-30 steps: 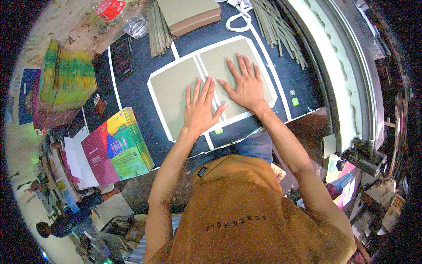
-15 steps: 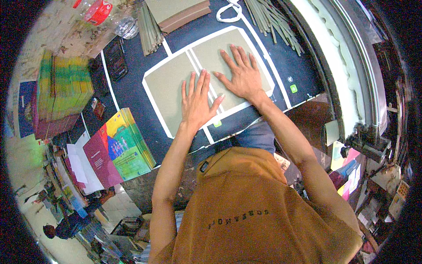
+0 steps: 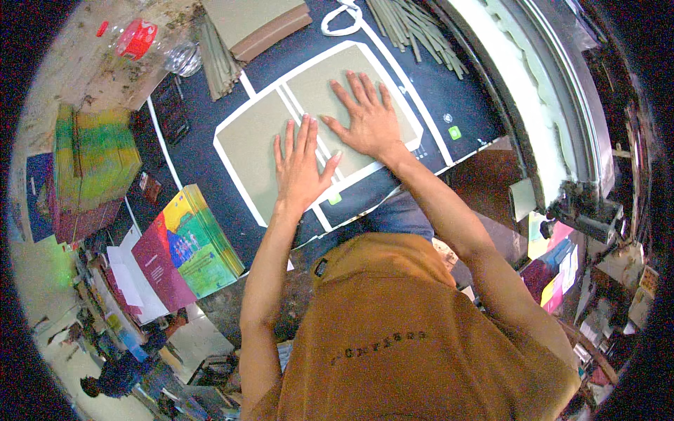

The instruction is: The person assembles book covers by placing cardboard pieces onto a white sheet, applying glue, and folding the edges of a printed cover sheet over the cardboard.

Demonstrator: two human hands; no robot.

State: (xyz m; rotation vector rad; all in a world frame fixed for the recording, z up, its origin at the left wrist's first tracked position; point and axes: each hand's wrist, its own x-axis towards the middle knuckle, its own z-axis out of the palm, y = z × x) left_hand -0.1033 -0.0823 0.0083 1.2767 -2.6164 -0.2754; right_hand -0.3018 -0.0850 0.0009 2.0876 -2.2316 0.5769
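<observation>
Head view: both hands lie flat on two grey boards that sit side by side on a white sheet. The left hand (image 3: pixel 300 167) presses the near edge of the left board (image 3: pixel 256 151), its fingers (image 3: pixel 289 140) spread and released, gripping nothing. The right hand (image 3: pixel 367 121) rests palm-down on the right board (image 3: pixel 330 81), fingers spread too, with the thumb reaching toward the narrow white gap between the boards. The white sheet (image 3: pixel 365 52) shows as a border all round both boards.

The step in hand looks like pressing the boards down onto the sheet and keeping them aligned. The next move probably calls for even pressure across each board without letting either slide, so the gap between them stays straight.

The desk (image 3: pixel 435 84) is dark blue with white lines. At its far edge lie a stack of boards (image 3: pixel 256 21), a bundle of grey strips (image 3: pixel 418 28) and a white loop (image 3: pixel 344 21). To the left stand a stack of coloured prints (image 3: pixel 196 242) and a taller pile (image 3: pixel 91 165). A clear bottle with a red cap (image 3: pixel 137 38) lies on the dirty floor beyond. Another person (image 3: pixel 112 375) is low in the frame, well apart.
</observation>
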